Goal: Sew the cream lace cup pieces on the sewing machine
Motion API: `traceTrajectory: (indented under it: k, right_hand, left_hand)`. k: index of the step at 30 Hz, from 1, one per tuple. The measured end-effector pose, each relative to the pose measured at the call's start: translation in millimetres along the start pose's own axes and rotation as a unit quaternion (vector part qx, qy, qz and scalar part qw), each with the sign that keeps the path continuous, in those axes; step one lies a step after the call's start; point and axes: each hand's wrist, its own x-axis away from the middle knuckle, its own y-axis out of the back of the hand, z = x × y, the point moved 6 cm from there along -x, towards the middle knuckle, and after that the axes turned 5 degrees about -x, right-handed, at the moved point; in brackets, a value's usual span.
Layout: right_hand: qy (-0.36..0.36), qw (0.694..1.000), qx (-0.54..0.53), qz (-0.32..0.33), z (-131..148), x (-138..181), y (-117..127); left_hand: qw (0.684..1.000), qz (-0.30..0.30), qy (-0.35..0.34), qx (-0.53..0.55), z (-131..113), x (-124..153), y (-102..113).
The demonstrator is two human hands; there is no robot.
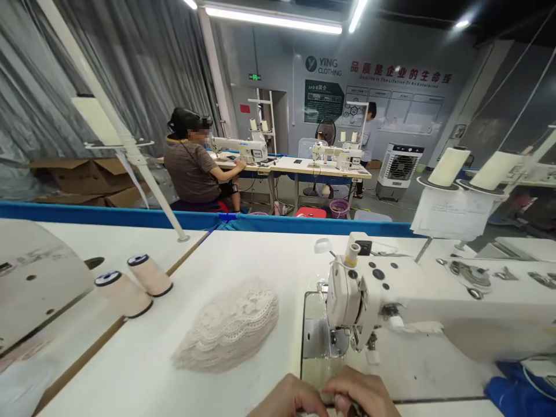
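Note:
At the bottom edge, my left hand (pixel 290 398) and my right hand (pixel 359 392) are close together in front of the sewing machine (pixel 347 289). The fingers of both are curled closed. A bit of whitish material shows under my left hand, and something small and dark peeks out below my right fingers; I cannot make out either one. Just beyond my hands are the needle area and the metal plate (pixel 315 336). A stack of cream lace cups (pixel 230 327) lies on the white table (pixel 208 394) to the left.
Two peach thread cones (pixel 124 295) stand at the left beside another machine (pixel 39 278). White thread cones (pixel 449 167) sit on a stand at right. Blue fabric (pixel 521 385) lies at lower right. Beyond the blue table edging (pixel 304 223), a person (pixel 193 156) sits sewing.

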Motion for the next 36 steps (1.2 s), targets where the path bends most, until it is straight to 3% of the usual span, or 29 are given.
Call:
traceTrajectory:
  k: [6,14,22,28,36]
  right_hand:
    - [-0.005,1.000,-0.026,-0.004,15.6,-5.2,3.6]
    - [-0.034,0.999,-0.012,-0.010,25.4,1.6,3.3]
    - [-0.075,0.992,-0.084,-0.051,14.5,3.1,8.9]
    - [-0.055,0.996,-0.032,-0.065,25.5,3.4,14.9]
    - [-0.085,0.995,-0.035,-0.036,33.4,-8.9,23.1]
  left_hand:
    - [0.999,-0.028,0.017,0.030,8.6,0.8,0.9]
    - [0.999,-0.031,0.033,0.030,-8.8,4.4,1.6]
    - [0.995,-0.035,-0.034,0.087,-28.0,9.9,2.5]
    - [0.996,-0.072,-0.036,0.043,-37.6,16.8,14.8]
    - [0.995,-0.013,0.002,-0.104,-49.0,21.9,11.8]
